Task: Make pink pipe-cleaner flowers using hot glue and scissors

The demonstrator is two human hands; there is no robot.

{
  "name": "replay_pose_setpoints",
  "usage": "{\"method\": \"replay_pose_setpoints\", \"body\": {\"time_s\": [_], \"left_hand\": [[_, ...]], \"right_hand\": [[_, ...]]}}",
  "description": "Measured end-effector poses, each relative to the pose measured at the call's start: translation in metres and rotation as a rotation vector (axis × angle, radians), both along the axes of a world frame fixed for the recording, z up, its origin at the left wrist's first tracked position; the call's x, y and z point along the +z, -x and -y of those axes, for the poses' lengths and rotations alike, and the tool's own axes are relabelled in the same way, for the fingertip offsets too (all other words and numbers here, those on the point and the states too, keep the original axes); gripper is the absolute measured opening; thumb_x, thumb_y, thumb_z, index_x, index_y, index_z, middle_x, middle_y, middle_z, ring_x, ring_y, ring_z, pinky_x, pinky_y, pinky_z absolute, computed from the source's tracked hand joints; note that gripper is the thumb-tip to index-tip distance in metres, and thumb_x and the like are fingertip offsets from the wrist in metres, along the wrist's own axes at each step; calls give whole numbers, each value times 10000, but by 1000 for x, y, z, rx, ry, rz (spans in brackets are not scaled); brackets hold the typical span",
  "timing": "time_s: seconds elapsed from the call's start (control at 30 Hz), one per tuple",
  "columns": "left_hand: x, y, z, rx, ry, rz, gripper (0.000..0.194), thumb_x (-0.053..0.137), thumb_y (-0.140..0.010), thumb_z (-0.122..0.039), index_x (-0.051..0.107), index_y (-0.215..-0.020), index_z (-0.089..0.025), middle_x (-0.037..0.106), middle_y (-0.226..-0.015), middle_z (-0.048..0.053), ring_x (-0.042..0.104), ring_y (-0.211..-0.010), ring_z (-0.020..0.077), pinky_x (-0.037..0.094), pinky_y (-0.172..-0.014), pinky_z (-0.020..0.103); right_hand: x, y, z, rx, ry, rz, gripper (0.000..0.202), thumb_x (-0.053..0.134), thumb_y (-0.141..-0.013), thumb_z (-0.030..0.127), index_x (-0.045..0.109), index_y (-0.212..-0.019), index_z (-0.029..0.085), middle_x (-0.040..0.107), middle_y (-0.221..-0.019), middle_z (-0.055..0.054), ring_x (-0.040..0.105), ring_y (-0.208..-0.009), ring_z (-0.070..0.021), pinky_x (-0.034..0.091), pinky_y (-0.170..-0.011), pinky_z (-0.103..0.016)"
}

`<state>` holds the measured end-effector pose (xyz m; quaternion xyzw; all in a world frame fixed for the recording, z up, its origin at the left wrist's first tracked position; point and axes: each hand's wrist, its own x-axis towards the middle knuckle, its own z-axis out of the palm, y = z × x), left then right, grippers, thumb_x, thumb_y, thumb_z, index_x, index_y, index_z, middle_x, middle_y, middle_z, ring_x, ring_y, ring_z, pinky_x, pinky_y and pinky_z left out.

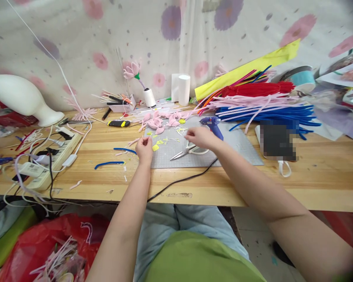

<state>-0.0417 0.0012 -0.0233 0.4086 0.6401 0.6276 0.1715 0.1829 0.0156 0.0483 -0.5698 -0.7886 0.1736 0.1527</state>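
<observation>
My left hand is at the left edge of the grey cutting mat, thumb and fingers pinched together. Whatever they grip is too small to make out. Over the middle of the mat, my right hand points left with its fingers drawn together, and their tips hide anything held. Below it lie scissors, blades toward the left. Small yellow pieces and thin white bits are scattered between the hands. Pink fuzzy petals lie behind them. A blue glue gun rests just beyond my right hand.
Bundles of blue pipe cleaners and red ones lie at the back right. A power bank-like dark device is blurred out. The power strip with cables stands left. A black cord crosses the front. A utility knife lies behind.
</observation>
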Motion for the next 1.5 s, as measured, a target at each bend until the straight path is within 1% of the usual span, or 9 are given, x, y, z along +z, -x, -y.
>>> {"method": "replay_pose_setpoints", "body": {"time_s": [0.07, 0.2, 0.33, 0.43, 0.57, 0.7, 0.9, 1.17, 1.5], "left_hand": [[1, 0, 0, 9, -1, -2, 81, 592, -694, -253, 596, -687, -172, 603, -653, 0, 541, -632, 111, 446, -653, 242], [-1, 2, -1, 18, -7, 10, 74, 581, -700, -246, 593, -690, -173, 607, -665, 3, 547, -644, 112, 452, -669, 246], [-4, 3, -1, 12, -11, 22, 97, 577, -703, -264, 591, -696, -168, 607, -678, 8, 553, -646, 112, 455, -679, 249], [-3, 2, -1, 12, 1, 3, 87, 574, -707, -260, 591, -695, -175, 604, -667, 0, 543, -632, 108, 451, -665, 243], [0, 1, 0, 17, -4, 22, 74, 579, -705, -242, 591, -689, -171, 600, -660, 0, 535, -622, 107, 444, -660, 245], [1, 0, 2, 11, -4, 8, 76, 577, -709, -243, 587, -690, -171, 592, -653, -3, 531, -617, 109, 440, -658, 248], [3, -10, 11, -107, -41, -329, 70, 556, -734, -233, 580, -688, -186, 581, -675, 2, 521, -632, 113, 423, -649, 246], [5, -28, 16, -223, -100, -636, 76, 541, -749, -168, 547, -678, -195, 562, -662, -2, 510, -631, 113, 408, -651, 244], [3, -32, 13, -156, -136, -874, 121, 535, -747, -134, 521, -652, -209, 538, -632, 8, 508, -667, 155, 391, -656, 275]], "right_hand": [[-4, 31, -2, 56, 65, -107, 74, 539, -735, 205, 605, -760, 182, 665, -789, -38, 571, -706, -148, 366, -591, -242], [-22, 77, -14, 60, 45, -126, 153, 542, -717, 175, 587, -862, 195, 671, -921, -43, 589, -818, -180, 393, -657, -258], [-36, 101, -24, 36, -18, -52, 240, 550, -738, 214, 548, -978, 191, 658, -961, -94, 586, -904, -247, 418, -717, -321], [-38, 108, -26, 25, 23, -29, 282, 543, -729, 161, 533, -1008, 194, 652, -970, -107, 584, -927, -255, 420, -737, -329], [-35, 107, -29, -6, 64, -101, 245, 535, -708, 127, 527, -941, 200, 649, -941, -76, 598, -874, -225, 422, -723, -312], [-31, 95, -33, -18, 121, -329, 209, 619, -657, 162, 472, -801, 193, 613, -817, -15, 596, -793, -177, 436, -707, -295], [-29, 64, -23, 70, 361, -843, 284, 618, -630, 80, 384, -731, 204, 501, -650, 68, 598, -613, -107, 477, -584, -243], [-45, 46, -12, -17, 457, -1037, 261, 583, -646, 27, 436, -787, 190, 548, -641, 65, 605, -567, -84, 460, -556, -203], [-46, 51, -13, -122, 440, -1031, 320, 604, -604, 7, 448, -813, 192, 570, -632, 61, 545, -556, -80, 442, -524, -204]]}}
